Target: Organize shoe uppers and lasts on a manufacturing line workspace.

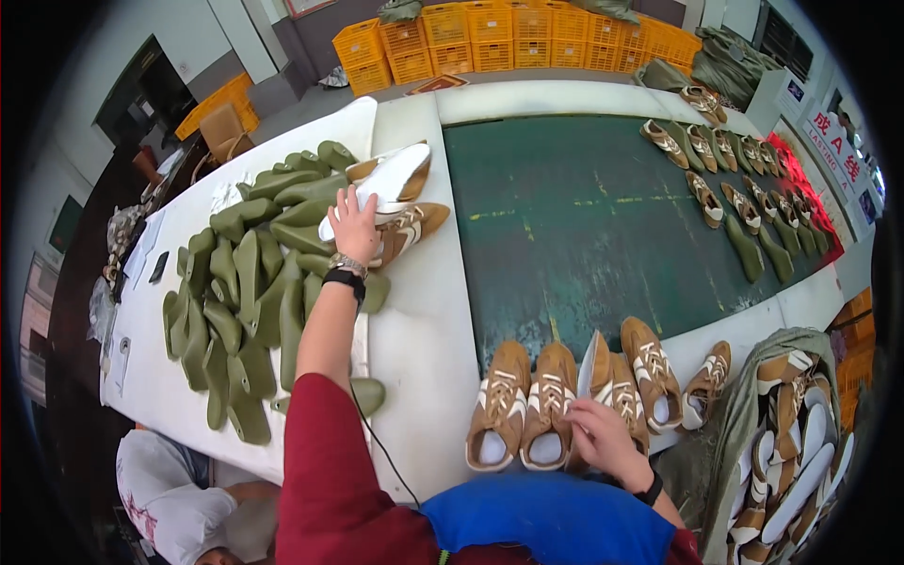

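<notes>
My left hand [353,229] reaches far out, its fingers spread over white insoles [388,181] stacked on brown-and-white sneakers. A sneaker [411,229] lies on its side just right of it. Close to my body, my right hand [607,438] is closed at the lower end of a pale, brown-edged insole [591,365], which stands up among the sneakers; its fingertips are partly hidden. Brown sneakers [499,400] with white laces and stripes stand in a row around this hand, toes pointing away.
Green shoe lasts [250,282] are heaped on the white table [414,311] at left. A green belt [565,254] carries sneakers [702,146] and lasts at its far right. A sack [791,443] of sneakers and insoles stands at right. Someone [179,490] sits lower left. Yellow crates [471,38] line the back.
</notes>
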{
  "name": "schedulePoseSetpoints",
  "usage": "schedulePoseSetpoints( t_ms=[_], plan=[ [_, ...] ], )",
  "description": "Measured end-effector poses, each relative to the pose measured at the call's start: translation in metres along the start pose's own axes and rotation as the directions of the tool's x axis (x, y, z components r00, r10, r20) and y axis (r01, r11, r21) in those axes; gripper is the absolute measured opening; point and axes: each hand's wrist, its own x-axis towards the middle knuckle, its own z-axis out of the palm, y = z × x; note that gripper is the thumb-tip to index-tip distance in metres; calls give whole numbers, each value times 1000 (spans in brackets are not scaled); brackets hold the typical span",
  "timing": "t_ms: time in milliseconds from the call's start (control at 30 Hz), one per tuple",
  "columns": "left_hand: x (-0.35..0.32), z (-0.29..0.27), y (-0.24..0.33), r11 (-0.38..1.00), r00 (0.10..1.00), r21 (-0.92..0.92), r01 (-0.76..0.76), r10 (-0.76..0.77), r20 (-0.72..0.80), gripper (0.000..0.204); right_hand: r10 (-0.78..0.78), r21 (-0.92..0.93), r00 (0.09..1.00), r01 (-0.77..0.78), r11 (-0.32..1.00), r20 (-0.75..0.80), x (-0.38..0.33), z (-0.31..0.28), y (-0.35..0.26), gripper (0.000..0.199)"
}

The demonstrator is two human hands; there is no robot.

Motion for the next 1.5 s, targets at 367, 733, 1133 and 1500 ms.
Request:
schedulePoseSetpoints(
  t_ms=[367,733,1133,1500],
  plan=[
    [-92,65,-29,963,870,-267,28,108,481,48,112,-129,948,-157,979,-299,-26,-43,17,17],
    [-205,-153,220,327,767,-942,77,584,265,41,71,-344,406,-842,415,-911,-228,-180,-16,26],
    [-207,-260,322,-38,399,-963,-268,905,-147,40,300,-124,116,-992,-7,-947,-361,-174,-20,53],
    [-220,-275,340,-139,275,-959,-248,939,-207,38,436,348,-327,-937,-34,-838,-438,-254,18,81]
  ],
)
